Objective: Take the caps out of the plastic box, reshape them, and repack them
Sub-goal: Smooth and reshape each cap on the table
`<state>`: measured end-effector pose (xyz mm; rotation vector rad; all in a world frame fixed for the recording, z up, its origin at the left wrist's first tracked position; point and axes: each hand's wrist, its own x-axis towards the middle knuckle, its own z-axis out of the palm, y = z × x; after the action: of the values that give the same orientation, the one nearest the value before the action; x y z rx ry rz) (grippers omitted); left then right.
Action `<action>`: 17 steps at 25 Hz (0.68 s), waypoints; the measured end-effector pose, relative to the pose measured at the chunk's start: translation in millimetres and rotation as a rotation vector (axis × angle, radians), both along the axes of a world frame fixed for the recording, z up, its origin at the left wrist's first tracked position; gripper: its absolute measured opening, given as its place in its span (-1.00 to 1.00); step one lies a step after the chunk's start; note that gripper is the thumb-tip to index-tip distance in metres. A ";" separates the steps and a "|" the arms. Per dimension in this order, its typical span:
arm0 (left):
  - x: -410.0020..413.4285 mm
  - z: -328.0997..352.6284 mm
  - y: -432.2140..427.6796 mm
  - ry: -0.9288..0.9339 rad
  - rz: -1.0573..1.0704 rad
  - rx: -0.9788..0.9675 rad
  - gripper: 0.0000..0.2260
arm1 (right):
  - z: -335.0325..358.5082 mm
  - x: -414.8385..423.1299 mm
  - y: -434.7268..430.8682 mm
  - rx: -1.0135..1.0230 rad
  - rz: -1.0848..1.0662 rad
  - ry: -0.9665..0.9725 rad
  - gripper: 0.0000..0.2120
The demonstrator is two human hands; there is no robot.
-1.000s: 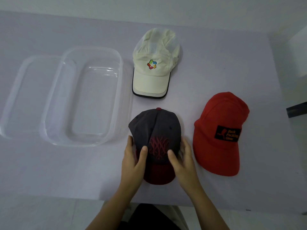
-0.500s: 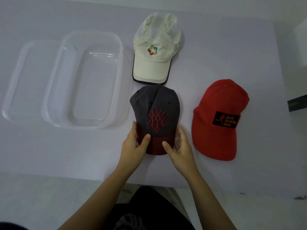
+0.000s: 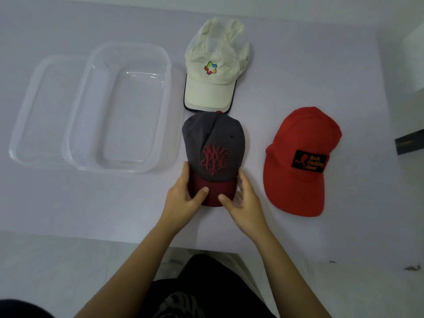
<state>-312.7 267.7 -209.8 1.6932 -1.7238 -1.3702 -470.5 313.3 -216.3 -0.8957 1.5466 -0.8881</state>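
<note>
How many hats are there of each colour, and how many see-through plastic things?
White cap: 1
Red cap: 1
Grey cap with dark red brim, brim held by the left hand and the right hand: 1
Clear plastic box: 1
Clear plastic lid: 1
Total: 5 things, 3 of them caps

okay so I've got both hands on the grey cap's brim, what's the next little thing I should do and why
Probably lift the grey cap leftward toward the clear plastic box. Your left hand and right hand grip its dark red brim from both sides, its crown looks rounded, and the box sits empty right beside it.
</note>
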 end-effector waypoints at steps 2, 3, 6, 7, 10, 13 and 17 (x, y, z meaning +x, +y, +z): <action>-1.3 5.4 9.4 -0.071 0.012 -0.106 -0.27 | 9.0 -10.4 9.4 -0.094 0.009 0.209 -0.30; -5.4 9.1 15.4 -0.076 -0.013 -0.177 -0.26 | 13.5 -19.6 15.6 -0.172 -0.022 0.324 -0.33; -43.8 20.2 28.6 0.005 -0.237 -0.331 -0.25 | 15.7 -66.1 45.0 -0.284 -0.204 0.602 -0.27; -62.4 21.3 30.7 0.038 -0.326 -0.353 -0.25 | 12.9 -85.3 55.5 -0.242 -0.240 0.646 -0.18; -114.4 7.8 33.0 0.064 -0.563 -0.315 -0.24 | -8.1 -132.5 75.9 -0.029 -0.192 0.679 -0.10; -150.7 -19.2 39.6 -0.079 -0.674 -0.259 -0.23 | -26.6 -144.4 78.6 -0.050 -0.120 0.650 -0.34; -174.7 -31.2 37.0 -0.299 -0.481 -0.342 -0.33 | -24.0 -133.6 73.8 -0.076 -0.115 0.686 -0.47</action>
<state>-487.4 304.7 -241.1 1.3978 -2.4910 -0.9374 -604.1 387.1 -240.2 -1.2584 2.1758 -0.7587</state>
